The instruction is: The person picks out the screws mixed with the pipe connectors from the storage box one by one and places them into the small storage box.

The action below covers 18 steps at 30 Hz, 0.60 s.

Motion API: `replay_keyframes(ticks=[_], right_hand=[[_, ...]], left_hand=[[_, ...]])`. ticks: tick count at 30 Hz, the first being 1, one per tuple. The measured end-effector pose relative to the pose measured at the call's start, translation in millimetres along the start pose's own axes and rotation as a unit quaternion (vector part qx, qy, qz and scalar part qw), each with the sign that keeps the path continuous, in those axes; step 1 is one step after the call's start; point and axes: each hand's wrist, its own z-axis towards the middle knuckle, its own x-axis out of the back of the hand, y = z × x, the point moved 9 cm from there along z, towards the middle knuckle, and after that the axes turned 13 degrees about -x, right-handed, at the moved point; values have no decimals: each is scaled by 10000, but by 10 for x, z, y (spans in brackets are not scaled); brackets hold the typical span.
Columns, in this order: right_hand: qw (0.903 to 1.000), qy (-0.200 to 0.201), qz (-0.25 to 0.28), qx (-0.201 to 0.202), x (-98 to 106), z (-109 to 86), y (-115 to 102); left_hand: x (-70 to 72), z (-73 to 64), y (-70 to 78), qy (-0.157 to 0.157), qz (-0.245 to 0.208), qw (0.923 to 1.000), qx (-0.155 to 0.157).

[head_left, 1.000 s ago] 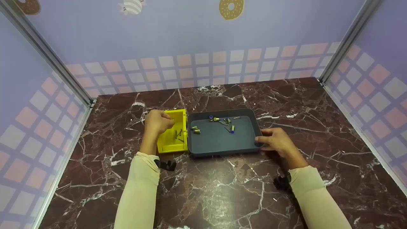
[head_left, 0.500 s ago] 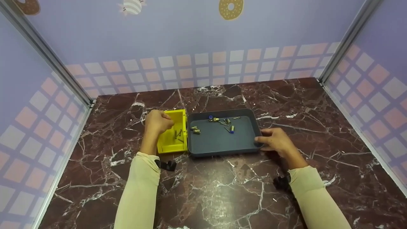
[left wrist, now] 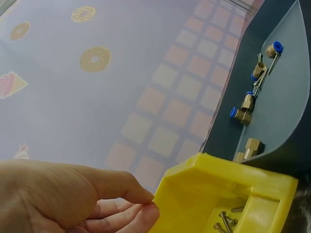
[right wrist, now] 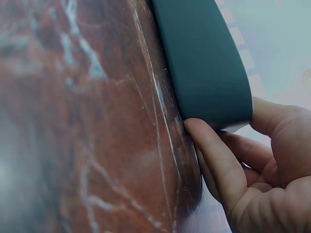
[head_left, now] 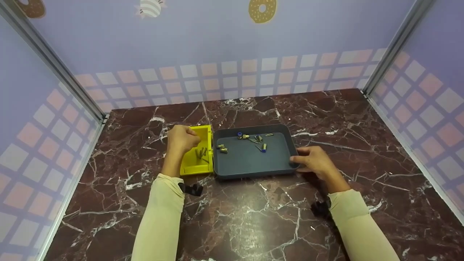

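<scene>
In the head view my left hand (head_left: 182, 139) is above the yellow bin (head_left: 195, 169), its thumb and fingertips together. The left wrist view shows nothing between these fingertips (left wrist: 146, 196). Several screws (left wrist: 224, 221) lie on the bin's floor. Against the bin's right side stands a dark grey tray (head_left: 250, 165). My right hand (head_left: 314, 161) grips this tray's near right corner, thumb over the rim and fingers outside. Inside the tray are brass fittings (left wrist: 248, 103), some with blue collars, and several screws (head_left: 253, 140).
A dark red marbled tabletop (head_left: 232, 217) carries both containers. Patterned wall panels (head_left: 217, 40) enclose it at the back and both sides. A small pale fleck (head_left: 313, 228) lies on the table at the front right.
Another screw now shows among those in the yellow bin, below my left hand. That hand has shifted slightly right. My right hand stays on the tray.
</scene>
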Motion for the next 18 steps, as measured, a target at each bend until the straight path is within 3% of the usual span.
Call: replay_keyframes(ticks=[9,13,18], right_hand=[[10000,-65,-8,18,-8,-22,-29],[9999,-100,59,-11,-11,-16,-21],[9998,-107,126,-82,-22,-14,-8]], left_hand=[[1,5,249,290,-350,9990,-37],[-25,25,440,378,-479,9978,-249],[-146,64,672,201,-462,9972,-548]])
